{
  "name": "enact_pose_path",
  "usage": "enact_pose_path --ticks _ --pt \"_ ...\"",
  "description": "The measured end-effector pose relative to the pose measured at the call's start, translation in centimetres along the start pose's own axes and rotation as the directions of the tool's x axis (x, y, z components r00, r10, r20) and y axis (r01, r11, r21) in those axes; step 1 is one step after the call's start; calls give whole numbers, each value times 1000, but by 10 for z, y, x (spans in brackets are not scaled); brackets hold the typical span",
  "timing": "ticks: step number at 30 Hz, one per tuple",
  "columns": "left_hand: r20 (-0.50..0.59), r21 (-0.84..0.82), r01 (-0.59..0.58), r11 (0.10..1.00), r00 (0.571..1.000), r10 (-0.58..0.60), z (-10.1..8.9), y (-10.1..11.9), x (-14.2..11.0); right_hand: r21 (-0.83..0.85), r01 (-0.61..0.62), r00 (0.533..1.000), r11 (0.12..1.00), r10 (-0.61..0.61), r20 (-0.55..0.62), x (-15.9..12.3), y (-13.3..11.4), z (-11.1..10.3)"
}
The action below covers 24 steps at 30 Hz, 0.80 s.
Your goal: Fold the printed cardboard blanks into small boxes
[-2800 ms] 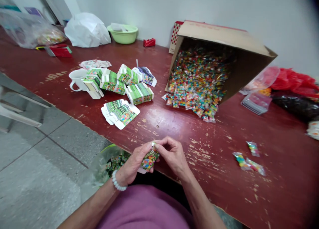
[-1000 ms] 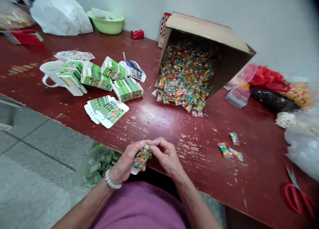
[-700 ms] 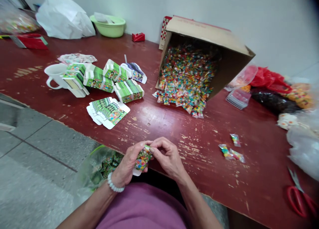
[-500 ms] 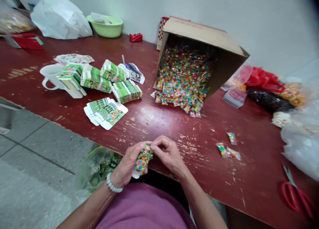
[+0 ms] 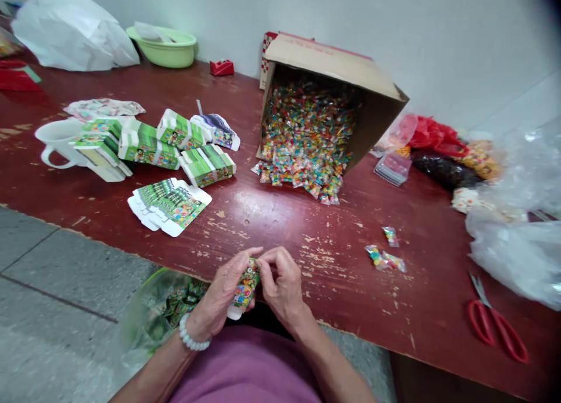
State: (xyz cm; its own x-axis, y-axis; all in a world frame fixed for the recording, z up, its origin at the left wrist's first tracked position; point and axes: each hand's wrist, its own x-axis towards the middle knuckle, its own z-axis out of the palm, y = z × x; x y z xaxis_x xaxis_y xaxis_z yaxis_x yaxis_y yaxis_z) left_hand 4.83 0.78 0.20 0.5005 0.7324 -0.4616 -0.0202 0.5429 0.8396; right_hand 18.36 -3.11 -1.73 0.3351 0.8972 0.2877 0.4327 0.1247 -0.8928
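Observation:
A small green printed carton (image 5: pixel 244 287) is held at the table's front edge, with a white flap showing at its lower end. My left hand (image 5: pixel 222 286) wraps round the carton from the left, its thumb along the upper end. The fingers of my right hand (image 5: pixel 283 283) are pinched at the carton's upper right edge; exactly what lies between the fingertips is hidden. Just beyond my hands, a fanned stack of flat printed cartons (image 5: pixel 173 204) lies on the red table (image 5: pixel 280 228). Several wrapped candies (image 5: pixel 385 257) lie to the right.
A tipped cardboard box (image 5: pixel 333 55) spills many wrapped candies (image 5: pixel 307 134). Banded carton bundles (image 5: pixel 208 163) stand by a white mug (image 5: pixel 56 137). Red-handled scissors (image 5: pixel 495 327) and plastic bags (image 5: pixel 517 251) are at right. Below the left edge is a lined bin (image 5: pixel 144 309) of filled cartons.
The view has turned slightly right, so the table's things appear shifted left. Both hands stay on the carton; my right fingers have moved slightly down along its upper edge.

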Motion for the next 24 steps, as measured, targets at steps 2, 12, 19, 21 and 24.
enact_pose_path --ticks 2,12,19,21,24 --pt "10 -9 17 1000 1000 -17 -1 0 1 151 -137 990 979 131 52 1 2 0" --pt "16 -18 26 1000 1000 -25 -8 -3 5 246 -71 987 967 32 157 5 4 -8" --pt "34 -63 52 997 998 -50 -2 0 7 150 75 983 986 -98 153 -1 5 -11" --pt "26 -64 27 998 999 -25 -3 0 9 127 52 987 991 -70 143 4 3 -12" --pt "-2 -20 -23 1000 1000 23 -7 -2 13 92 107 984 990 -119 134 12 0 -12"
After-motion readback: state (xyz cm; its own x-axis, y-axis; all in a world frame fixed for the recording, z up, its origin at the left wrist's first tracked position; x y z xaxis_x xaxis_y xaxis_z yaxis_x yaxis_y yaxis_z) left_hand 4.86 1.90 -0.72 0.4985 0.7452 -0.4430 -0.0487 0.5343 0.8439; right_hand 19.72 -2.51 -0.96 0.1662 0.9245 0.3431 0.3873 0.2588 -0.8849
